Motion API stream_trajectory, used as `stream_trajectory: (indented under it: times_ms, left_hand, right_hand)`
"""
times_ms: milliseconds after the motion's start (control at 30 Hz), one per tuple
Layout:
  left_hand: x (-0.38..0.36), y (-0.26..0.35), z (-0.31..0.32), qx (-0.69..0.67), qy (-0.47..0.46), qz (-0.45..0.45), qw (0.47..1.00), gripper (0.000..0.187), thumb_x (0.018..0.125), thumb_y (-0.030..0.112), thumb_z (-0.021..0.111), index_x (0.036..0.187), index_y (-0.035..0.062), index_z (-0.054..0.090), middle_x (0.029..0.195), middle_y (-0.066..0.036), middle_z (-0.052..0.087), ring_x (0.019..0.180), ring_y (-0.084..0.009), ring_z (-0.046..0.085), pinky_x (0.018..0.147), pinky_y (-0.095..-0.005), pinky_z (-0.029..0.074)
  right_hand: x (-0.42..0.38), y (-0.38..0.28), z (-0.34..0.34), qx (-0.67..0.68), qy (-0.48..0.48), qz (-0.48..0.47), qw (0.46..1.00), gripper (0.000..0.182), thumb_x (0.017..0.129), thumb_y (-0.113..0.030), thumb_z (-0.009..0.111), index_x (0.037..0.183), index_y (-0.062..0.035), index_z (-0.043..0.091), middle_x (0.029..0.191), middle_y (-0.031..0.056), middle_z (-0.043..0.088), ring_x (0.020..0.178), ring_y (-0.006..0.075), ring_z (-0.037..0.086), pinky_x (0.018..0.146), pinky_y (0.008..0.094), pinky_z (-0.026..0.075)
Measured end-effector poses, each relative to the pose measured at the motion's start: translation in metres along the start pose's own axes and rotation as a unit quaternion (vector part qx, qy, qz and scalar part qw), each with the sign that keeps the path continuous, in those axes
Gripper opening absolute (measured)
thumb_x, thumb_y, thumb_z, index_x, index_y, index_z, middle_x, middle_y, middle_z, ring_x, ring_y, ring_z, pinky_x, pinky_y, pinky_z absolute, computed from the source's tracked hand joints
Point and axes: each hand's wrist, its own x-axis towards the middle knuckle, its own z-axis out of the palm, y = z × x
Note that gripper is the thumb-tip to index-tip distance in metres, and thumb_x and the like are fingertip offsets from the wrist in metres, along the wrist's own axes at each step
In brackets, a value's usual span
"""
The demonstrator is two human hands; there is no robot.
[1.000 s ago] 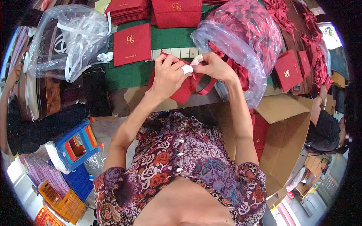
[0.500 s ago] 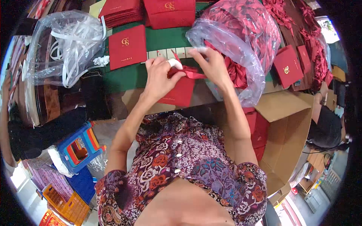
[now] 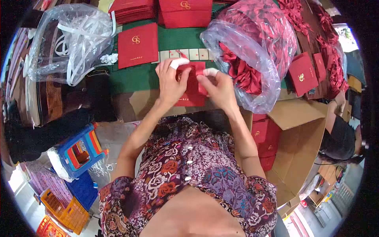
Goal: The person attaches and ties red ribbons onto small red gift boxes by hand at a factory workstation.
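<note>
A: Where is the red card folder (image 3: 192, 85)?

B: It lies flat on the worktop (image 3: 130, 81), at its near edge, with both hands on top of it. Beside it on one side sits a big clear bag of red ribbon bows (image 3: 256, 55); beyond it lies another folder with a gold logo (image 3: 138, 45).

A: And the hands?

B: The left hand (image 3: 169, 81) presses the folder down, palm flat, fingers spread, one fingertip (image 3: 178, 62) taped white. The right hand (image 3: 219, 89) has its taped fingertip and thumb pinched shut on a small red ribbon piece (image 3: 202, 81) over the folder's face.

A: How would the folder handle?

B: It looks light, thin and fairly stiff, likely to crease if bent, and a smooth cover may slide. The edges seem the best place to grip it. The ribbon looks soft and limp, so a fingertip pinch suits it.
</note>
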Motion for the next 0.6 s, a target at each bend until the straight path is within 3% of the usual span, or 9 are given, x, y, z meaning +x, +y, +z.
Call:
stream_trajectory:
  times_ms: [33, 67, 133, 167, 200, 300, 367, 467, 600]
  left_hand:
    - [-0.01, 0.004, -0.003, -0.039, -0.008, -0.041, 0.998, 0.019, 0.089, 0.016, 0.07, 0.106, 0.0074, 0.066, 0.101, -0.013, 0.063, 0.099, -0.032, 0.058, 0.092, -0.0417, 0.042]
    - [-0.019, 0.006, -0.005, -0.206, -0.051, -0.145, 0.966, 0.023, 0.095, 0.016, 0.065, 0.115, 0.0052, 0.063, 0.105, -0.012, 0.064, 0.1, -0.024, 0.06, 0.089, -0.0362, 0.046]
    - [-0.033, 0.022, -0.007, -0.314, -0.107, -0.263, 0.906, 0.032, 0.1, 0.015, 0.06, 0.128, 0.0019, 0.055, 0.107, -0.01, 0.064, 0.103, -0.0154, 0.058, 0.085, -0.0309, 0.047]
    - [-0.038, 0.031, -0.005, -0.412, -0.107, -0.213, 0.88, 0.041, 0.101, 0.016, 0.058, 0.137, -0.0001, 0.046, 0.106, -0.007, 0.063, 0.1, -0.0115, 0.058, 0.083, -0.0299, 0.049]
    - [-0.046, 0.033, -0.002, -0.355, -0.148, -0.208, 0.899, 0.037, 0.102, 0.012, 0.056, 0.135, 0.0001, 0.046, 0.104, -0.007, 0.064, 0.096, -0.0108, 0.06, 0.082, -0.0296, 0.05]
    - [-0.055, 0.047, -0.012, -0.434, -0.245, -0.291, 0.816, 0.024, 0.104, 0.011, 0.05, 0.125, -0.001, 0.05, 0.092, -0.005, 0.065, 0.083, -0.011, 0.063, 0.073, -0.0277, 0.051]
    - [-0.063, 0.04, -0.019, -0.412, -0.266, -0.3, 0.819, 0.022, 0.105, 0.012, 0.049, 0.123, 0.0004, 0.05, 0.088, -0.003, 0.063, 0.08, -0.0103, 0.061, 0.072, -0.0262, 0.05]
    - [-0.068, 0.026, -0.037, -0.38, -0.293, -0.326, 0.815, 0.018, 0.106, 0.012, 0.047, 0.12, 0.0016, 0.051, 0.083, -0.002, 0.061, 0.075, -0.0088, 0.059, 0.069, -0.025, 0.049]
    - [-0.062, 0.007, -0.058, -0.267, -0.297, -0.298, 0.867, 0.015, 0.103, 0.013, 0.053, 0.112, 0.0021, 0.059, 0.086, -0.001, 0.06, 0.071, -0.0071, 0.057, 0.064, -0.0252, 0.049]
  right_hand:
    - [0.001, -0.011, 0.002, 0.03, 0.004, 0.026, 0.999, 0.02, 0.097, -0.02, 0.067, 0.105, -0.0018, 0.07, 0.079, -0.0035, 0.067, 0.067, 0.0031, 0.059, 0.053, 0.0198, 0.046]
    - [0.005, -0.012, 0.004, 0.061, -0.001, 0.032, 0.998, 0.018, 0.096, -0.019, 0.068, 0.104, -0.0027, 0.071, 0.079, -0.0038, 0.066, 0.067, 0.002, 0.059, 0.051, 0.0193, 0.046]
    - [0.008, -0.022, 0.009, 0.116, 0.005, 0.043, 0.992, 0.017, 0.097, -0.017, 0.067, 0.105, -0.0021, 0.07, 0.08, -0.0043, 0.066, 0.067, 0.0019, 0.058, 0.053, 0.0192, 0.045]
    - [0.01, -0.019, 0.012, 0.116, -0.001, 0.043, 0.992, 0.017, 0.097, -0.017, 0.067, 0.105, -0.0021, 0.07, 0.08, -0.0043, 0.066, 0.067, 0.0019, 0.058, 0.053, 0.0192, 0.045]
    - [0.013, -0.012, 0.013, 0.109, 0.01, 0.023, 0.994, 0.016, 0.097, -0.016, 0.067, 0.105, -0.0019, 0.07, 0.081, -0.0045, 0.066, 0.067, 0.0019, 0.057, 0.055, 0.0189, 0.045]
    - [0.015, -0.015, 0.01, 0.077, 0.041, 0.002, 0.996, 0.015, 0.097, -0.014, 0.066, 0.105, -0.0014, 0.07, 0.082, -0.0049, 0.066, 0.067, 0.0017, 0.056, 0.058, 0.0185, 0.044]
    - [0.018, -0.012, 0.008, 0.089, 0.092, -0.043, 0.991, 0.014, 0.098, -0.014, 0.066, 0.103, -0.001, 0.069, 0.081, -0.0044, 0.066, 0.067, 0.0016, 0.056, 0.059, 0.0183, 0.043]
    - [0.012, -0.012, -0.004, 0.038, 0.105, 0.014, 0.994, 0.016, 0.098, -0.015, 0.067, 0.103, -0.0004, 0.068, 0.08, -0.001, 0.067, 0.066, 0.0041, 0.059, 0.058, 0.0207, 0.047]
    - [0.007, 0.015, -0.011, -0.006, 0.094, 0.02, 0.995, 0.018, 0.095, -0.017, 0.07, 0.104, -0.001, 0.067, 0.079, 0.0013, 0.067, 0.066, 0.0079, 0.061, 0.059, 0.0236, 0.049]
